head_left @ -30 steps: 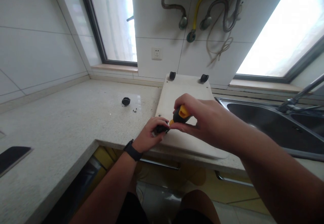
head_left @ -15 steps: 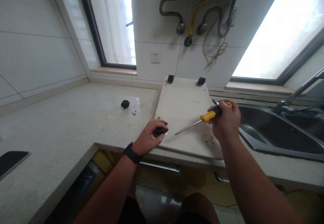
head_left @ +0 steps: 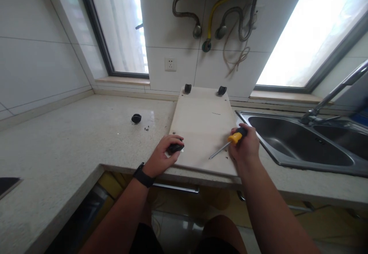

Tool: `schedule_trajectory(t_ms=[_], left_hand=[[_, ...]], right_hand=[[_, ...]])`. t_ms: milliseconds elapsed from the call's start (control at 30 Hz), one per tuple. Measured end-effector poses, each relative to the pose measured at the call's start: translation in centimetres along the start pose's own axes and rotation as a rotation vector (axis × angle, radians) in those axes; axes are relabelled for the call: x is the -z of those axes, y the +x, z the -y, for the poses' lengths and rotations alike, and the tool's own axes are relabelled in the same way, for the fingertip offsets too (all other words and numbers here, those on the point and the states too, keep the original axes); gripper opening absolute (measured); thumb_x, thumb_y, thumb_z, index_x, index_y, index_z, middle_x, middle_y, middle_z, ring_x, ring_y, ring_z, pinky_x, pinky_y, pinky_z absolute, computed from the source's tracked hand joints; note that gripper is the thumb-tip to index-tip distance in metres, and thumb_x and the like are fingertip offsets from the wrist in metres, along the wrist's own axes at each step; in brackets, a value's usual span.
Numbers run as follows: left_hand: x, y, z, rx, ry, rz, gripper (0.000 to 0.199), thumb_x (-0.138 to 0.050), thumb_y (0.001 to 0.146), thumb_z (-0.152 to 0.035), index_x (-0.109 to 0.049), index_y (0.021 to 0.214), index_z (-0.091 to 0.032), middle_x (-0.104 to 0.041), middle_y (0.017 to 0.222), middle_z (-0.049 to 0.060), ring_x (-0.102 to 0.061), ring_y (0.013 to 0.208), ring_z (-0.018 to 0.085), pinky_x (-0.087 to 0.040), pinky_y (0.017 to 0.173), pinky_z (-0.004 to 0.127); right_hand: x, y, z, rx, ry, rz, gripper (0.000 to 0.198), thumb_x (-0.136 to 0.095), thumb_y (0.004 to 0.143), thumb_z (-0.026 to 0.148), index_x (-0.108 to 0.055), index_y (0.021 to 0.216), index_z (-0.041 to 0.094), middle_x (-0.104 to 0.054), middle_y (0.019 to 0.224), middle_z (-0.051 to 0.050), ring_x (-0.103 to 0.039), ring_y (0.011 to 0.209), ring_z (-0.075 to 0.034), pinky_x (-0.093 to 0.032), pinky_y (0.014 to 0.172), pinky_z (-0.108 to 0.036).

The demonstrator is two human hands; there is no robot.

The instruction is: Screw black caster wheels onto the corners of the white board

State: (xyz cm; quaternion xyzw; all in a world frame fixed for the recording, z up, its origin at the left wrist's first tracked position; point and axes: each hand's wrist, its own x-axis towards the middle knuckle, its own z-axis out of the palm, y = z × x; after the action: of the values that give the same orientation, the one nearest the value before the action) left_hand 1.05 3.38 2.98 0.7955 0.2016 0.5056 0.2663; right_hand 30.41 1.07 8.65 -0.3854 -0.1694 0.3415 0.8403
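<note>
A pale board lies flat on the counter, with two black caster wheels, one at the far left corner and one at the far right corner. At the near left corner, my left hand is closed around another black caster wheel, partly covered by my fingers. My right hand grips a yellow and black screwdriver over the board's right side. Its shaft slants down and left, and the tip is near the board's surface. A few screw holes show beside this hand.
A loose black caster wheel and several small screws lie on the speckled counter to the left. A steel sink with a faucet is at the right. Pipes hang on the wall behind.
The view has shifted a little to the right. My right hand has drawn the screwdriver toward the board's near right corner, its tip now farther from my left hand, which keeps hold of the caster wheel.
</note>
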Motion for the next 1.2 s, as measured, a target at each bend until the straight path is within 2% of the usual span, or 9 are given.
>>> schedule_trajectory(t_ms=[133, 300, 367, 467, 567, 700, 867, 1000, 1200], left_hand=[[0.4, -0.3, 0.4, 0.039, -0.012, 0.017, 0.045, -0.065, 0.092, -0.011, -0.068, 0.133, -0.028, -0.071, 0.136, 0.010, -0.063, 0.132, 0.027, -0.049, 0.117, 0.051], [0.9, -1.0, 1.3, 0.121, -0.070, -0.017, 0.056, -0.062, 0.098, -0.015, -0.056, 0.152, -0.030, -0.060, 0.153, 0.010, -0.056, 0.143, 0.027, -0.041, 0.126, 0.054], [0.9, -1.0, 1.4, 0.123, -0.061, -0.088, 0.051, -0.061, 0.099, -0.016, -0.059, 0.148, -0.030, -0.059, 0.149, 0.010, -0.057, 0.140, 0.026, -0.045, 0.123, 0.051], [0.8, -0.4, 0.8, 0.129, -0.005, -0.196, 0.035, -0.063, 0.098, -0.016, -0.067, 0.131, -0.026, -0.060, 0.133, 0.009, -0.062, 0.127, 0.023, -0.055, 0.112, 0.046], [1.1, 0.5, -0.3, 0.144, 0.038, -0.128, 0.031, -0.060, 0.096, -0.013, -0.070, 0.124, -0.024, -0.064, 0.124, 0.008, -0.065, 0.120, 0.023, -0.055, 0.109, 0.046], [1.1, 0.9, -0.8, 0.148, 0.090, -0.011, 0.040, -0.060, 0.095, -0.014, -0.068, 0.132, -0.026, -0.068, 0.130, 0.009, -0.064, 0.123, 0.026, -0.051, 0.111, 0.049], [-0.1, -0.1, 0.3, 0.183, 0.092, -0.063, 0.047, -0.067, 0.095, -0.021, -0.060, 0.140, -0.027, -0.066, 0.136, 0.010, -0.062, 0.128, 0.028, -0.045, 0.116, 0.051], [-0.9, -0.7, 0.7, 0.165, 0.156, -0.122, 0.051, -0.072, 0.093, -0.024, -0.057, 0.143, -0.028, -0.064, 0.137, 0.010, -0.060, 0.128, 0.028, -0.045, 0.116, 0.049], [-1.1, -0.9, 0.4, 0.113, 0.312, -0.086, 0.051, -0.065, 0.100, -0.025, -0.050, 0.149, -0.027, -0.064, 0.138, 0.012, -0.059, 0.127, 0.030, -0.045, 0.114, 0.051]], right_hand=[[0.1, 0.0, -0.1, -0.005, 0.022, 0.003, 0.025, -0.067, 0.103, 0.040, -0.065, 0.099, 0.016, -0.062, 0.079, 0.004, -0.057, 0.059, -0.008, -0.048, 0.050, -0.021], [0.2, 0.1, -0.1, 0.001, 0.041, 0.008, 0.024, -0.067, 0.102, 0.039, -0.065, 0.098, 0.016, -0.062, 0.079, 0.004, -0.057, 0.059, -0.008, -0.048, 0.050, -0.021], [0.2, 0.1, -0.1, 0.003, 0.044, 0.009, 0.023, -0.068, 0.102, 0.039, -0.065, 0.097, 0.016, -0.061, 0.077, 0.004, -0.057, 0.058, -0.008, -0.048, 0.050, -0.021], [0.2, 0.0, -0.1, 0.000, 0.039, 0.017, 0.023, -0.068, 0.101, 0.038, -0.064, 0.094, 0.017, -0.060, 0.075, 0.005, -0.057, 0.057, -0.008, -0.048, 0.049, -0.021], [0.2, 0.0, -0.1, 0.002, 0.031, 0.025, 0.022, -0.068, 0.101, 0.036, -0.062, 0.092, 0.017, -0.059, 0.073, 0.005, -0.057, 0.056, -0.008, -0.047, 0.047, -0.020], [0.3, -0.1, -0.1, 0.020, 0.013, 0.040, 0.014, -0.069, 0.094, 0.029, -0.060, 0.092, 0.019, -0.059, 0.069, 0.006, -0.057, 0.053, -0.009, -0.045, 0.043, -0.018], [0.2, -0.2, -0.2, 0.030, -0.029, 0.064, 0.020, -0.070, 0.077, 0.027, -0.056, 0.091, 0.023, -0.062, 0.061, 0.005, -0.056, 0.044, -0.011, -0.039, 0.033, -0.018], [0.1, -0.3, -0.3, 0.057, -0.059, 0.100, 0.025, -0.070, 0.072, 0.030, -0.054, 0.091, 0.025, -0.064, 0.062, 0.005, -0.054, 0.043, -0.012, -0.034, 0.029, -0.018], [-0.2, -0.7, -0.5, 0.152, -0.102, 0.204, 0.030, -0.069, 0.072, 0.032, -0.048, 0.094, 0.027, -0.067, 0.067, 0.004, -0.060, 0.053, -0.014, -0.044, 0.036, -0.020]])
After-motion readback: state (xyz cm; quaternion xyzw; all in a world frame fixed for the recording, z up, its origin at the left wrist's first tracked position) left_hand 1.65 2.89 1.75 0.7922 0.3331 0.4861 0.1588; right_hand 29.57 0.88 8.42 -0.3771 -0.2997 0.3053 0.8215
